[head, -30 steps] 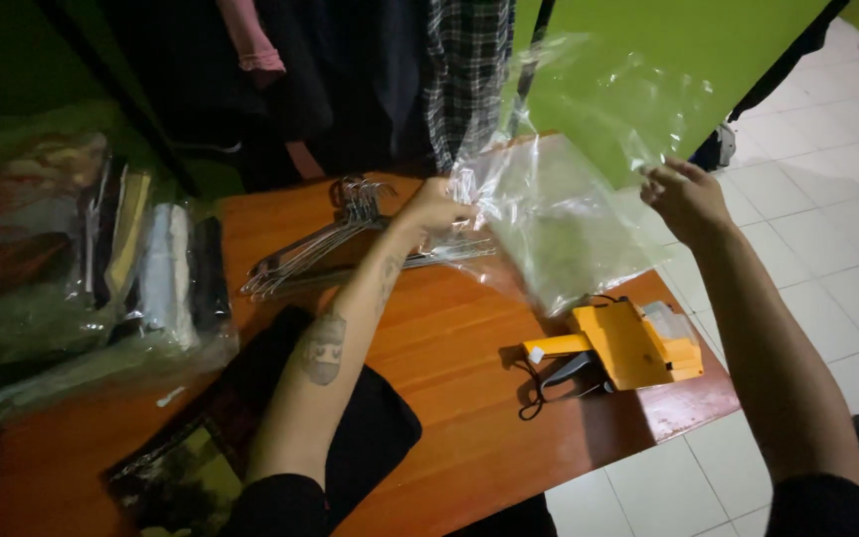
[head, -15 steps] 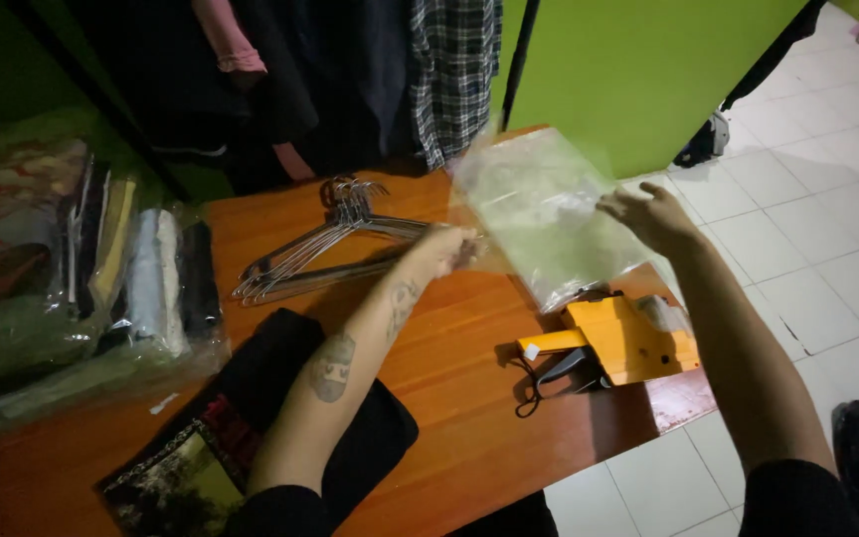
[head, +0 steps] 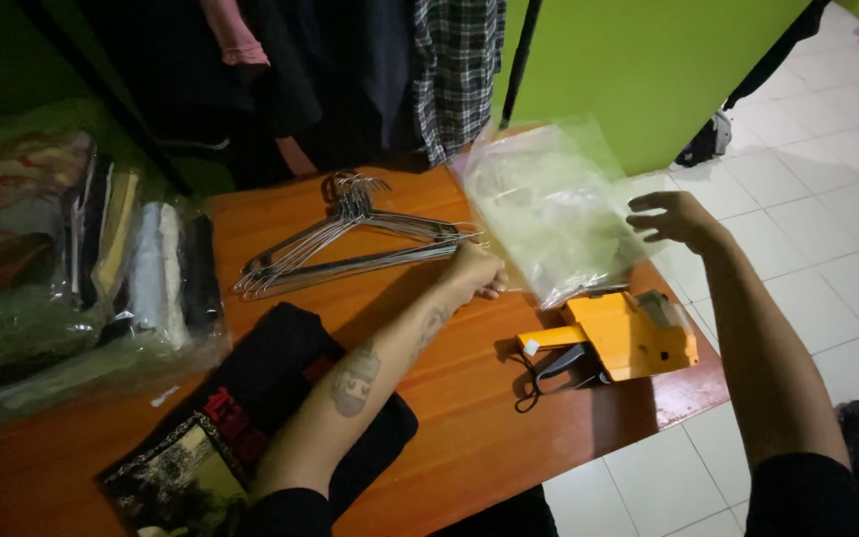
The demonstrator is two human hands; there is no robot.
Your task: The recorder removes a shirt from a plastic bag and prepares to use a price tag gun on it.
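Lowered since a second ago, the clear plastic bag (head: pixel 549 204) now lies almost flat near the table's (head: pixel 469 418) far right corner instead of hanging in the air. Nearest, a folded black printed shirt (head: pixel 251 418) sits at the front left edge. Yellow price-label gun (head: pixel 618 338) rests by the right edge, just beside the bag. Left hand (head: pixel 476 270) pins the bag's near corner, fingers curled shut on the film, likely to anchor it. Right hand (head: pixel 676 219) hovers beside the bag, fingers spread, touching nothing. Wire hangers (head: pixel 340 239) lie further back; bagged clothes (head: pixel 82 268) line the left edge.
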